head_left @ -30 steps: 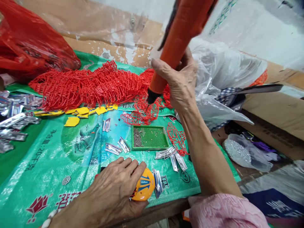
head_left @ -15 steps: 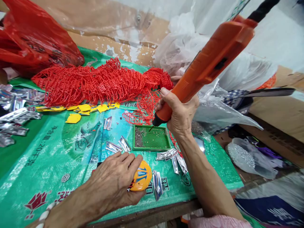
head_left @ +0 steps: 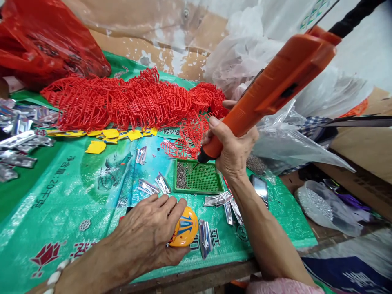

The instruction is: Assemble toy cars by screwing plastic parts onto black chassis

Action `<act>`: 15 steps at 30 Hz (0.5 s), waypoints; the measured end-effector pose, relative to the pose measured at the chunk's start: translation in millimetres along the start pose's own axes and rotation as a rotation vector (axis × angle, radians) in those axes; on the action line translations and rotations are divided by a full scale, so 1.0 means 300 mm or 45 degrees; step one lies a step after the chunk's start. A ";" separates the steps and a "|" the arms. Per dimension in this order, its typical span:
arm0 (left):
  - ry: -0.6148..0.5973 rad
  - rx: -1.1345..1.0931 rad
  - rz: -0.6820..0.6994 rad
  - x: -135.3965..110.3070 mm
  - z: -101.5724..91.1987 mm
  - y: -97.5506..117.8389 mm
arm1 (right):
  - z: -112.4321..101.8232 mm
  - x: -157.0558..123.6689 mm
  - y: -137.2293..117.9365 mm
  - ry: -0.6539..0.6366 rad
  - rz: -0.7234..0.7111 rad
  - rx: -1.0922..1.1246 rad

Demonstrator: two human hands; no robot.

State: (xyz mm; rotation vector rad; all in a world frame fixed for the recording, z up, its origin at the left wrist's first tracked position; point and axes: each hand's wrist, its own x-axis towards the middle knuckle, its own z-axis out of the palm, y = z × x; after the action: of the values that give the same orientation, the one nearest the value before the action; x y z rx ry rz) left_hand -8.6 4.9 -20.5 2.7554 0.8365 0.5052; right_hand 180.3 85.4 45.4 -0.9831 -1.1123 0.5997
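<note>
My right hand (head_left: 234,145) is wrapped round an orange electric screwdriver (head_left: 275,85), its bit pointing down over a green perforated tray (head_left: 208,177). Small screws (head_left: 182,175) are heaped along the tray's left side. My left hand (head_left: 156,230) grips a yellow-orange plastic toy part (head_left: 186,228) with a blue marking, pressed down on the green sheet; the palm hides much of it. Just right of that part lies a silver metallic piece (head_left: 205,239). More silver pieces (head_left: 219,199) rest below the tray, and others (head_left: 148,187) lie to its left.
Behind the tray spreads a long pile of red plastic frames (head_left: 122,102), with yellow pieces (head_left: 110,134) along its front. Silver parts (head_left: 21,139) are heaped at the left, near a red bag (head_left: 52,41). Clear plastic bags (head_left: 294,139) and a translucent bowl (head_left: 315,204) stand right.
The view has shifted slightly, so most things sit a little differently in the picture. Both hands keep their grips, and the screwdriver's bit stays over the tray.
</note>
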 end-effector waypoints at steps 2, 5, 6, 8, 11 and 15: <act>0.011 0.005 0.019 0.002 -0.005 -0.002 | 0.000 -0.001 0.000 -0.019 0.016 -0.009; 0.031 0.018 0.032 0.005 -0.010 -0.004 | 0.001 0.000 0.000 -0.031 0.038 -0.027; 0.034 0.016 0.034 0.006 -0.012 -0.004 | 0.001 0.000 0.002 -0.032 0.037 -0.032; 0.045 0.006 0.031 0.006 -0.013 -0.003 | 0.002 0.002 0.009 -0.027 0.022 -0.024; 0.038 -0.007 0.032 0.005 -0.013 -0.003 | 0.006 0.003 0.017 -0.022 -0.002 0.000; -0.025 0.021 0.022 0.003 -0.012 -0.004 | 0.009 0.009 -0.009 -0.027 -0.064 0.027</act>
State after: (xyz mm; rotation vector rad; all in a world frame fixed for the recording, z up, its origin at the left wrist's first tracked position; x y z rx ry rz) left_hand -10.0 6.7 -17.3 2.7801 0.8170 0.4759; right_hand 178.6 87.2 49.5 -0.9302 -1.1437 0.5812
